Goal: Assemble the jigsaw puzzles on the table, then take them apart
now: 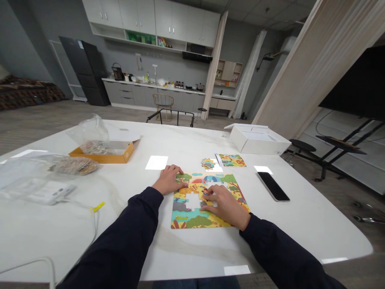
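A colorful animal jigsaw puzzle [198, 221] lies on the white table in front of me, with white gaps in its middle. My left hand [169, 179] rests at its upper left edge, fingers stretched over the border and thumb on the pieces. Above the middle, my right hand [226, 204] has thumb and fingertips bent around a puzzle piece beside the gap; the fingers partly hide it. Loose puzzle pieces [208, 163] lie in a small heap beyond the puzzle. Right of them is a picture card [232, 160] with a similar animal scene.
A black phone [273, 186] lies to the right, and a white box [259, 138] stands behind it. On the left are an orange box [124, 153] with a plastic bag, another bag of pieces [73, 165], a white device [49, 192] and a cable [95, 226].
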`<state>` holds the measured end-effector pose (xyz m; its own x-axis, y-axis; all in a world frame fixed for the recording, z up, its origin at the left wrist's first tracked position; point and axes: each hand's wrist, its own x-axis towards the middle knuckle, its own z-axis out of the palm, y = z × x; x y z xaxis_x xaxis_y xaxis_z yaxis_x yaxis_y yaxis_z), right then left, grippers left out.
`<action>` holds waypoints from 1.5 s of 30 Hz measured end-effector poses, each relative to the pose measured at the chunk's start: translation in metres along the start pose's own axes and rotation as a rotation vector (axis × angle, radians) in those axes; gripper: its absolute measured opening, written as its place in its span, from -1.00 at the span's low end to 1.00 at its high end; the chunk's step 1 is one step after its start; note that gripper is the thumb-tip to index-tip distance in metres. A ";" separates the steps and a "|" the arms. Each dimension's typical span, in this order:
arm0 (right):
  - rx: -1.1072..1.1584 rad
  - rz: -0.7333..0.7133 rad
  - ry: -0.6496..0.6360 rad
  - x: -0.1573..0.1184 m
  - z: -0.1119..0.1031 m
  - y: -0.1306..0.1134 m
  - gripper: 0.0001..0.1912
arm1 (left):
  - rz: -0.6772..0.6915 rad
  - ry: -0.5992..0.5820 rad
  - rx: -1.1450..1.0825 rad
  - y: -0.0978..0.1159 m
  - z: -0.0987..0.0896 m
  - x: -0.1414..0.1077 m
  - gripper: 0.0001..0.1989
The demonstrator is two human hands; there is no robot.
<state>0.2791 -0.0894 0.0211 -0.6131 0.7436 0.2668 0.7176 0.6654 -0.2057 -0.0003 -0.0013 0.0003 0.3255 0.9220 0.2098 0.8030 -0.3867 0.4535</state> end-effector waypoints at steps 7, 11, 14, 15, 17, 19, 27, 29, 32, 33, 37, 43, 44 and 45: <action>-0.078 0.018 -0.019 -0.008 -0.002 -0.015 -0.70 | 0.001 0.003 -0.009 -0.001 0.001 0.001 -0.52; -0.019 0.037 0.011 -0.018 -0.007 -0.011 -0.68 | -0.001 -0.004 -0.010 -0.002 0.002 0.001 -0.51; 0.010 0.132 0.040 -0.020 -0.017 0.008 -0.72 | -0.001 -0.006 -0.008 -0.002 0.001 0.001 -0.50; 0.013 0.176 0.057 -0.019 -0.022 0.016 -0.74 | 0.000 -0.005 -0.008 -0.002 0.001 0.001 -0.50; 0.040 0.228 0.064 -0.017 -0.031 0.028 -0.78 | 0.002 -0.004 -0.009 -0.001 0.001 0.001 -0.51; 0.116 0.199 0.001 -0.016 -0.038 0.030 -0.79 | 0.001 -0.003 -0.009 -0.001 0.000 0.001 -0.52; 0.224 0.050 -0.199 -0.023 -0.027 0.000 -0.70 | 0.003 -0.006 -0.001 -0.002 0.000 0.001 -0.52; 0.244 0.064 -0.199 -0.024 -0.024 -0.001 -0.70 | 0.001 -0.010 0.005 -0.001 0.000 0.002 -0.52; 0.346 0.101 -0.181 -0.025 -0.029 0.012 -0.69 | 0.000 -0.014 0.008 0.000 -0.001 0.001 -0.52; 0.391 0.142 -0.146 -0.024 -0.033 0.023 -0.66 | -0.001 -0.016 0.007 0.000 -0.002 0.001 -0.53; 0.521 0.419 0.084 -0.021 -0.049 0.094 -0.54 | 0.005 -0.022 0.009 0.002 -0.002 0.001 -0.54; 0.367 0.605 0.387 -0.026 -0.028 0.179 -0.42 | 0.030 0.000 0.026 0.000 0.000 0.000 -0.65; 0.350 0.592 0.382 -0.029 -0.020 0.182 -0.42 | 0.037 0.009 0.027 -0.001 0.001 0.000 -0.67; 0.351 0.576 0.362 -0.031 -0.014 0.184 -0.43 | 0.046 0.018 0.029 -0.002 0.001 0.000 -0.70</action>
<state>0.4341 0.0092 -0.0119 0.0165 0.9518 0.3062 0.7068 0.2055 -0.6769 -0.0009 -0.0008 -0.0017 0.3537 0.9026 0.2455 0.8018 -0.4277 0.4174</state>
